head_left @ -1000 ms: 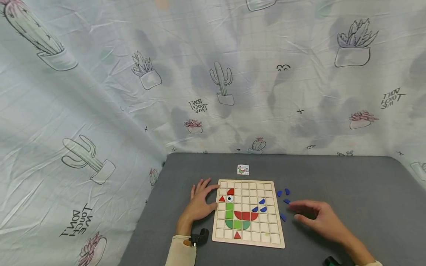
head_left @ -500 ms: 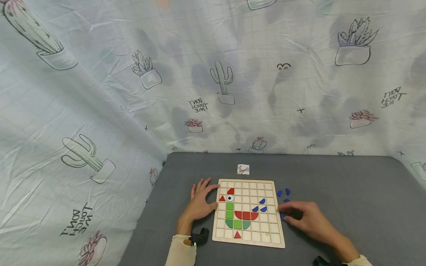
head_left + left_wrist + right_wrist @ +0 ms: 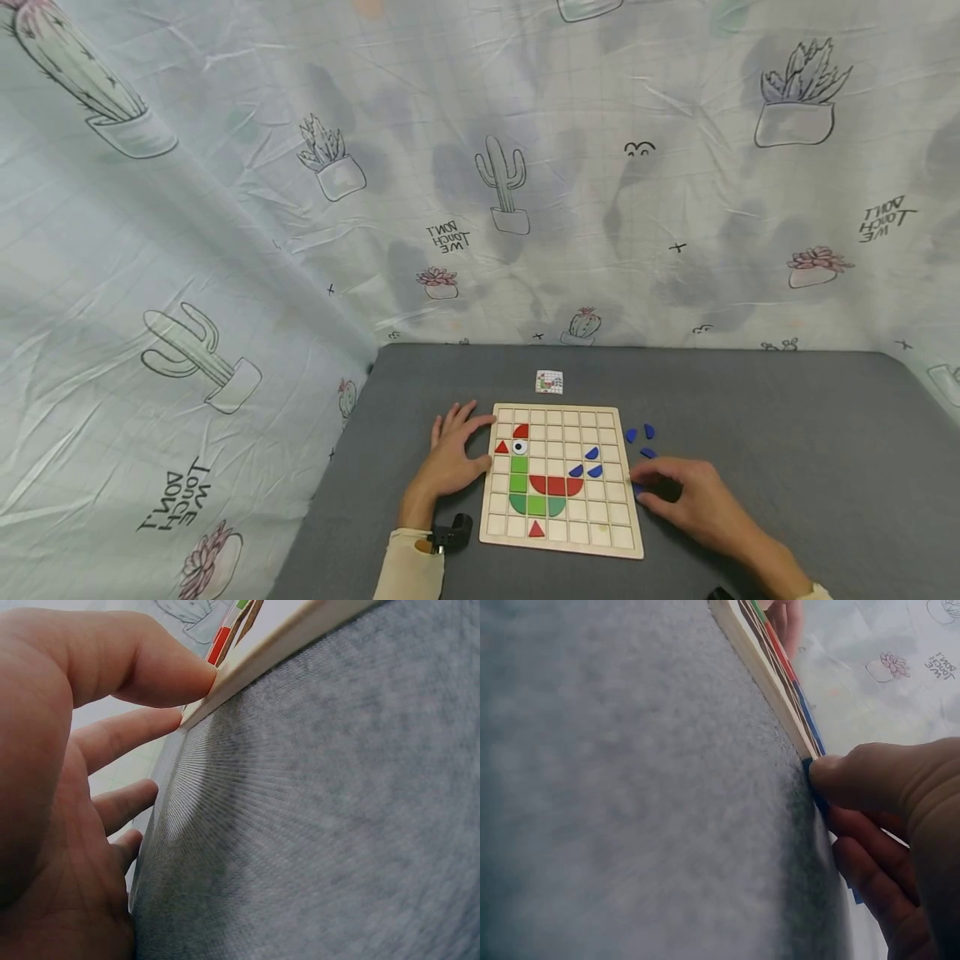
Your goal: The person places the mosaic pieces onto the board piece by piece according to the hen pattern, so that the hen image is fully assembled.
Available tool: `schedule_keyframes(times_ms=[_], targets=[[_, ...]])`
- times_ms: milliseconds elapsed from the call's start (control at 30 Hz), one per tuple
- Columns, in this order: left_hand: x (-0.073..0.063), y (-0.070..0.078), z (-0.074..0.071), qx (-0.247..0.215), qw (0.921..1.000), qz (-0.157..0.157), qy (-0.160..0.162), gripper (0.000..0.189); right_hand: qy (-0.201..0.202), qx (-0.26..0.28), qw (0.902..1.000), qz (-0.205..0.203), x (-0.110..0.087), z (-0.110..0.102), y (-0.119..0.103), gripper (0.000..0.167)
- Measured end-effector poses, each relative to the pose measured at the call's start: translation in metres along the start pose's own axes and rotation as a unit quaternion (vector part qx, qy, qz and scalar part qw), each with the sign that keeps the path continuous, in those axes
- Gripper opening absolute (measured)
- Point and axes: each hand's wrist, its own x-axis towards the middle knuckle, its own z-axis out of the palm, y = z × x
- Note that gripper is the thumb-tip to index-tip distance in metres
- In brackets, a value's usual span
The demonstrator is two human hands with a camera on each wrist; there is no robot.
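Note:
A wooden grid board (image 3: 562,546) lies on the grey table with coloured pieces in its cells. Spread beside its left edge, my left hand (image 3: 448,467) touches the rim with thumb and index finger; the left wrist view shows the thumb tip (image 3: 206,681) against the board's side. My right hand (image 3: 697,500) is at the right edge, pinching a blue half-round piece (image 3: 808,771) between thumb and fingers. That piece is mostly covered by the fingers. On the board are three blue pieces (image 3: 592,453), red pieces (image 3: 557,486), green pieces (image 3: 519,483) and an eye piece (image 3: 520,447).
Loose blue pieces (image 3: 648,432) lie right of the board, above my right hand. A small picture card (image 3: 549,382) rests behind the board. A patterned cloth (image 3: 600,208) hangs behind and to the left of the grey table (image 3: 787,417).
My right hand has moved left and slightly down, from near a loose blue piece to the one beside the board's right edge, and now pinches it. The left hand stays put.

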Motion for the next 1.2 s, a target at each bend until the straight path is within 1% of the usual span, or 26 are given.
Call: schedule_keyframes(times_ms=[133, 300, 433, 567, 667, 867, 1000, 1100, 1200], targets=[[0.0, 0.0, 0.0, -0.003, 1.0, 0.0, -0.002, 0.064, 0.021, -0.004, 0.9997, -0.009, -0.006, -0.002, 0.0, 0.042], [0.0, 0.0, -0.001, -0.004, 1.0, 0.004, -0.001, 0.064, 0.031, -0.01, 0.9995, -0.005, -0.01, -0.005, 0.0, 0.044], [0.001, 0.0, -0.001, 0.001, 1.0, 0.005, -0.001, 0.063, 0.022, -0.024, 0.9995, 0.007, -0.01, -0.006, -0.001, 0.045], [0.001, -0.001, 0.0, 0.006, 1.0, 0.005, 0.001, 0.063, -0.003, -0.013, 0.9996, 0.024, -0.008, -0.005, -0.003, 0.042], [0.0, -0.001, 0.0, 0.005, 1.0, 0.002, 0.001, 0.063, -0.011, -0.009, 0.9995, 0.029, -0.007, -0.004, -0.004, 0.039], [0.0, -0.001, 0.001, -0.001, 1.0, 0.003, 0.004, 0.064, 0.004, -0.011, 0.9998, 0.017, -0.004, -0.004, -0.005, 0.039], [0.0, 0.0, 0.001, 0.001, 1.0, 0.001, 0.005, 0.064, 0.011, -0.004, 0.9999, 0.0, 0.003, -0.006, -0.006, 0.04], [0.0, 0.0, 0.001, 0.001, 1.0, -0.001, 0.006, 0.064, 0.004, 0.0, 0.9998, -0.019, 0.012, -0.009, -0.008, 0.039], [-0.001, 0.0, 0.001, 0.0, 1.0, -0.001, 0.006, 0.064, -0.013, 0.012, 0.9992, -0.037, 0.021, -0.01, -0.011, 0.037]])
